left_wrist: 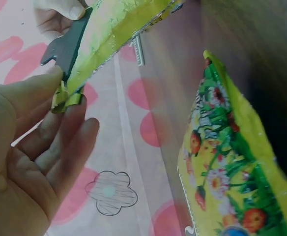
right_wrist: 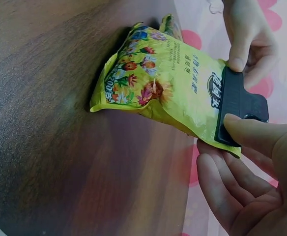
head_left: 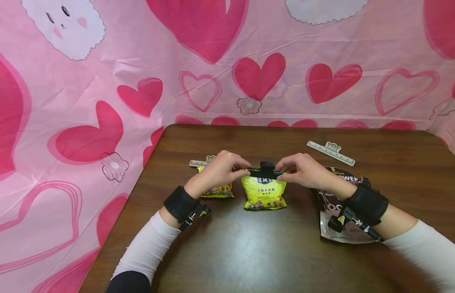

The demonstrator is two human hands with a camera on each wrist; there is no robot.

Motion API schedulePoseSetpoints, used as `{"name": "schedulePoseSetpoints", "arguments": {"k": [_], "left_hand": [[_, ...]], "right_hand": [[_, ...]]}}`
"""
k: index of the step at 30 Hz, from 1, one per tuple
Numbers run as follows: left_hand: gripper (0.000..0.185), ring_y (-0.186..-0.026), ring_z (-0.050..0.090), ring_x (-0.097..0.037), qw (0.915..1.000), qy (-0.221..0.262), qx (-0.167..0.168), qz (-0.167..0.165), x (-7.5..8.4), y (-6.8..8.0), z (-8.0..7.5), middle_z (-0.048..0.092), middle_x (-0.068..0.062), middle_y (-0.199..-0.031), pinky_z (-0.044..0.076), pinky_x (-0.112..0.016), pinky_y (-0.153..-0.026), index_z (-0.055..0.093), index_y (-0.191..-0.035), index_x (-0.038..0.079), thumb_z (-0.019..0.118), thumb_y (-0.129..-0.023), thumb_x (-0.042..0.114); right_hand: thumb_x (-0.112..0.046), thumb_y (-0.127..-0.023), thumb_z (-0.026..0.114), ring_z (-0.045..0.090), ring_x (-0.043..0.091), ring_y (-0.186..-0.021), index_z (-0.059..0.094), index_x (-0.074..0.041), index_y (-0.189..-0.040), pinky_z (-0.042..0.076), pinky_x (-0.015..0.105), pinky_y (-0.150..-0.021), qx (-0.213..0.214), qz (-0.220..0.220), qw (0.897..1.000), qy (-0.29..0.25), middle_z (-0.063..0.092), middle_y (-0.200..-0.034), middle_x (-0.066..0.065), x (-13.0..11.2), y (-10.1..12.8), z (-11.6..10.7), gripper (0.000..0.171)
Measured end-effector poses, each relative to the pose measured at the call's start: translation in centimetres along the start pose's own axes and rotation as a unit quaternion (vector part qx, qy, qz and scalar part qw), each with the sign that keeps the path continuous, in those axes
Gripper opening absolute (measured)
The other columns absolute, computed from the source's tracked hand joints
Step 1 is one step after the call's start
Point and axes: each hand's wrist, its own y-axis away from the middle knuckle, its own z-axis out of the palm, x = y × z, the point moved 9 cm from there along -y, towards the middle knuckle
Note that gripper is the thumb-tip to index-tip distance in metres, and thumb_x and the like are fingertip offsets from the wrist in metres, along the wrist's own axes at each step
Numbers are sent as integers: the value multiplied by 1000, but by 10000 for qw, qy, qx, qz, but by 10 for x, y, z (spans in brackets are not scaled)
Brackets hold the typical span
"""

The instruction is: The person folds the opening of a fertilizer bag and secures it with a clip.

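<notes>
A small yellow bag [head_left: 264, 193] printed with flowers and Chinese lettering stands upright on the table, held by its top edge. A black bag clip [head_left: 267, 169] lies across that top edge, with its lever part pointing up. At the left end my left hand [head_left: 221, 169] pinches the folded top corner of the bag beside the clip. My right hand [head_left: 304, 171] grips the other end. In the right wrist view its thumb presses on the clip [right_wrist: 234, 105], while the fingers sit behind the bag [right_wrist: 168, 83]; part of the back side is hidden.
A second yellow flowered bag [head_left: 218, 191] stands to the left, partly behind my left forearm. Behind it lies a pale clip [head_left: 199, 163]. Another pale clip [head_left: 331, 152] rests at the back right. Under my right forearm lies a dark pouch [head_left: 348, 232] on the wooden table [head_left: 227, 244].
</notes>
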Motion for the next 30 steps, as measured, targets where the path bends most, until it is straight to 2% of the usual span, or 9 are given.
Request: {"name": "schedulePoseSetpoints", "arguments": {"k": [7,12,17,25,30], "left_hand": [[23,-62,53,-9,9982,63,-308,-504,-11,-8,3,77,-1,-97,42,-21,-58,76,-112,12,71,-92,21],[25,-72,59,-11,9946,84,-535,-887,-24,-13,10,76,-2,-101,49,-22,-66,75,-115,11,70,-93,22],[24,-79,64,-12,9927,19,-739,-949,-33,-22,17,76,-4,-104,53,-24,-72,75,-114,10,69,-94,22],[25,-90,68,-15,9866,-19,-1151,-1157,-46,-33,27,75,-5,-105,57,-29,-83,75,-114,9,70,-93,22],[25,-93,69,-18,9828,-184,-1328,-1269,-48,-36,32,75,-7,-108,57,-32,-86,75,-115,9,69,-94,22]], "right_hand": [[-17,-88,75,68,11,-81,74,-10,-108,54,28,-70,-48,129,9999,37,76,-103,6,6,-5,4,21],[-12,-89,72,71,19,-89,73,-9,-113,57,34,-75,-125,357,9993,-12,74,-112,11,14,-10,8,25],[-11,-89,72,70,20,-89,72,-7,-113,57,33,-74,-129,578,9982,-90,74,-111,13,23,-14,12,25],[-10,-89,72,68,17,-71,71,-3,-115,52,29,-63,-239,832,9961,-182,74,-95,12,37,-17,19,27],[-11,-90,71,69,15,-71,70,-1,-117,56,29,-65,-320,1013,9941,-197,73,-99,16,42,-19,24,28]]}}
